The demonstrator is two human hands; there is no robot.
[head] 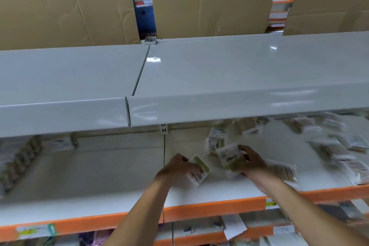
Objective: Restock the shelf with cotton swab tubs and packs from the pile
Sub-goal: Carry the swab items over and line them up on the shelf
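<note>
White-painted steel makes up the shelf (111, 177), edged along its near lip with an orange strip. At the far left a row of tubs (19, 158) stands in a line running away from the viewer, probably stock that is already faced up; blur hides the labels. Right of that the deck is bare, which looks like the gap being filled.

Just right of the centre post, the left hand (177, 166) holds a small pack with a green stripe (198, 170), fingers curled round its left end and the pack tilted, likely being carried leftward toward the row. Just beside it, the right hand (249, 161) grips a second pack (229, 157) from the right side, raised a little off the deck; how tightly is hard to tell through the blur. Another pack (216, 141) stands just behind.

Farther right lies the loose pile (335, 146) of swab packs, heaped untidily, so both hands draw from the side nearest it.
</note>
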